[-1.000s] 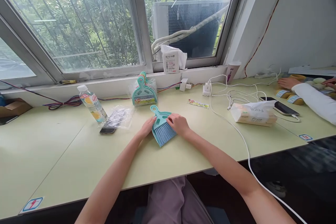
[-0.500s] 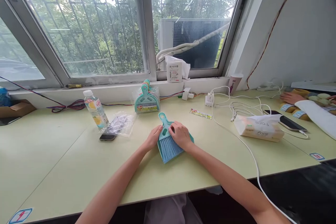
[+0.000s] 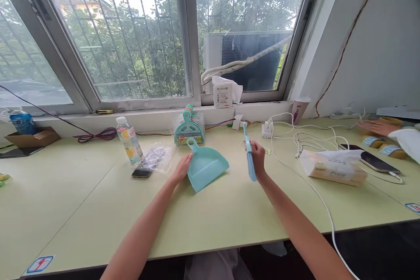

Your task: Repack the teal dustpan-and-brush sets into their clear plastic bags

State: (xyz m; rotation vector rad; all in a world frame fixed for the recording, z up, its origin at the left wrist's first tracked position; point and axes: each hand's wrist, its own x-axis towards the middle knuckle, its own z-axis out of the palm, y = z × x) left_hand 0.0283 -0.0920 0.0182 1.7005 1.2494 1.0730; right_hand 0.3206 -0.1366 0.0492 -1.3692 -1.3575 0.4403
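A teal dustpan (image 3: 206, 167) lies at the middle of the table, its handle pointing away from me. My left hand (image 3: 182, 168) grips its left edge near the handle. To the right, my right hand (image 3: 257, 155) is closed around a small hand brush (image 3: 250, 157), held edge-on with the blue bristles toward me. The brush is apart from the dustpan. Behind them stands a stack of dustpan and brush sets (image 3: 189, 129) in clear plastic. A printed paper strip (image 3: 267, 151) is mostly hidden behind my right hand.
A bottle (image 3: 129, 141) stands left, beside a phone (image 3: 141, 173) under a clear plastic bag (image 3: 160, 157). On the right are a tissue pack (image 3: 333, 168), white cables, a charger (image 3: 267, 130), a cup (image 3: 299, 110) and another phone (image 3: 374, 162). Another person's hand (image 3: 377, 127) rests at the far right.
The brush has been lifted off the dustpan and carried to the right by my right hand. The dustpan's inside is now uncovered, with my left hand still at its edge. The camera view has shifted slightly.
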